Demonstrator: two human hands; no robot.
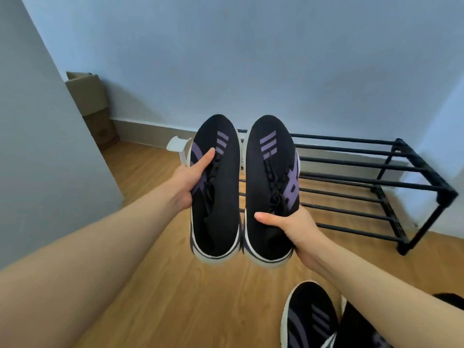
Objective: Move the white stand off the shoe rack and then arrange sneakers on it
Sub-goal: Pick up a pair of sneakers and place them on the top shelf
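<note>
I hold two black sneakers with purple stripes and white soles side by side in the air, toes pointing away. My left hand [194, 175] grips the left sneaker [221, 187] at its left side by the laces. My right hand [292, 228] grips the right sneaker [270, 182] at its heel opening. The white stand [178, 146] is on the floor behind the left sneaker, mostly hidden by it. The black shoe rack [376, 187] stands behind and to the right of the sneakers, against the wall, with bare bars.
A third black sneaker [310, 320] lies on the wooden floor at the bottom right, beside a dark leg. A cardboard box [93, 104] stands in the far left corner. A wall runs along the left side.
</note>
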